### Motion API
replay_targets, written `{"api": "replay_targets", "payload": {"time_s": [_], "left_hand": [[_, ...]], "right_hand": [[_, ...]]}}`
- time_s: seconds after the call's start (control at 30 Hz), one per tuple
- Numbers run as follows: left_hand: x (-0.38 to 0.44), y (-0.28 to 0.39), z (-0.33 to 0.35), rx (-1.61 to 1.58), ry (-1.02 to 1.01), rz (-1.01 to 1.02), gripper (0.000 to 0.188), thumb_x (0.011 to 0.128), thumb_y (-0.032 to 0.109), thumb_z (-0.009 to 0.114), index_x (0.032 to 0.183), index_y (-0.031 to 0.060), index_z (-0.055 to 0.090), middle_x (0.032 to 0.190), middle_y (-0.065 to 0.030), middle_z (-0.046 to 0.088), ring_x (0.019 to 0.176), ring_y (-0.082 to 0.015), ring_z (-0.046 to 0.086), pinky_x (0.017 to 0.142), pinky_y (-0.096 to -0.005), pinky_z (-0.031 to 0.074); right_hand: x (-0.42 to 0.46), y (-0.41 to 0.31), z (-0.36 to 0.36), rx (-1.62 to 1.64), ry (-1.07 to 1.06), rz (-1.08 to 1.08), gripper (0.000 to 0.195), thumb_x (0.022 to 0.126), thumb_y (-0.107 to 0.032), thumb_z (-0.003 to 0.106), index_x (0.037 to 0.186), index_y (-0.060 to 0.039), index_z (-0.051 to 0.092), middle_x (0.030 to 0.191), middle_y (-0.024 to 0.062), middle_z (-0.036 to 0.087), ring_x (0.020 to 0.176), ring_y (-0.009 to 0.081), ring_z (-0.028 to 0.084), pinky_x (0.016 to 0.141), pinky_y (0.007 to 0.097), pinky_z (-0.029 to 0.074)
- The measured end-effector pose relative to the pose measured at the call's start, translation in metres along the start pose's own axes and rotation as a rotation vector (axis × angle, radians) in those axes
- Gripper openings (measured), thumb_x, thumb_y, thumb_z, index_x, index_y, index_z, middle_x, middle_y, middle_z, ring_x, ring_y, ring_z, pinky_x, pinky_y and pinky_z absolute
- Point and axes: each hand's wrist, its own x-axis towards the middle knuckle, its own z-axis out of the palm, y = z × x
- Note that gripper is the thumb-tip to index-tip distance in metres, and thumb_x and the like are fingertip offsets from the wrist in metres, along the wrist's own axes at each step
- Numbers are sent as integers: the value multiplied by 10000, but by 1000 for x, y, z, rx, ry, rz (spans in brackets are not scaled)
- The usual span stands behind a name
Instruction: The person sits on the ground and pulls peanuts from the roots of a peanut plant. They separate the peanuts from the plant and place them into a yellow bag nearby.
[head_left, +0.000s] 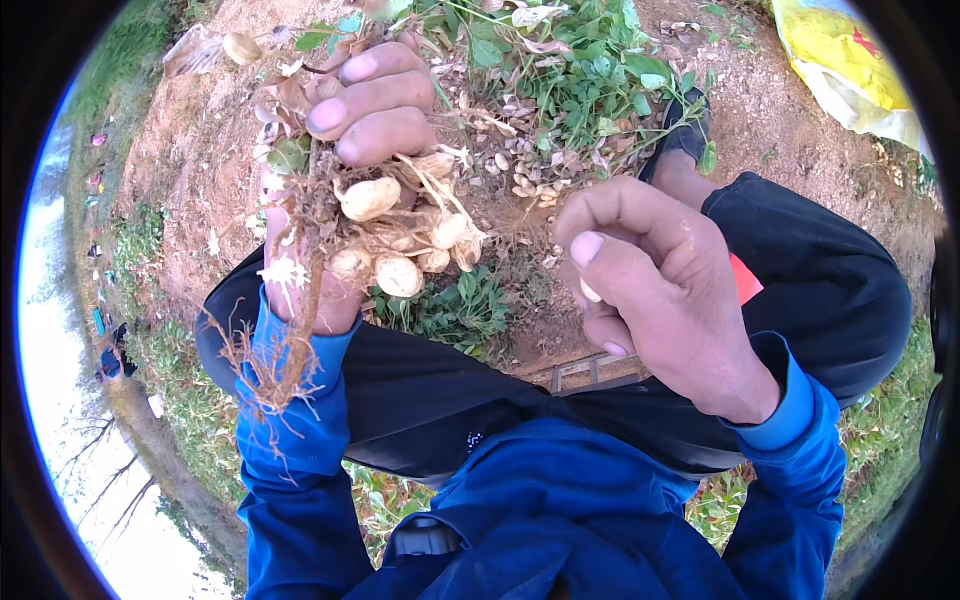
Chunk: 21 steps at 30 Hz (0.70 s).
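Observation:
An uprooted peanut plant (300, 337) is gripped in my left hand (386, 105), its fingers curled around the stems. Its thin roots hang down over my left sleeve. Below my fingers dangles a cluster of pale peanut pods (397, 274). My right hand (667, 300) is half closed, to the right of the plant and apart from it. A small pale object (590, 290), probably a peanut pod, shows between its thumb and curled fingers; most of it is hidden. Loose peanut pods (536, 187) lie on the soil beyond my hands.
Leafy peanut plants (585, 82) are heaped ahead, beside my shoe (684, 124). More green leaves (457, 307) lie between my legs, near a slatted frame (577, 373). A yellow and white plastic bag (855, 67) is at the upper right. Something red (745, 279) shows behind my right hand.

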Motion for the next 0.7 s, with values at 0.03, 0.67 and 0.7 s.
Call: {"api": "replay_targets", "payload": {"time_s": [0.03,0.67,0.7], "left_hand": [[0,-1,0,-15,16,3,280,1060,156,266,845,68,423,614,-77,497,501,-168,417,487,-264,393],[8,-10,-12,-19,-65,-184,134,1030,194,342,983,89,411,729,-64,503,660,-186,475,634,-302,440],[8,-13,-12,-27,-67,-167,115,1021,188,356,993,89,408,736,-61,500,671,-187,481,644,-306,446]], "right_hand": [[2,-1,3,111,-24,65,124,968,-107,523,949,7,570,683,5,497,496,36,412,432,204,321],[12,17,22,385,-191,182,375,950,-234,656,1197,41,590,757,24,608,570,55,566,443,179,401],[13,15,20,367,-217,189,369,948,-229,658,1194,40,592,751,22,612,566,52,561,442,179,398]]}}
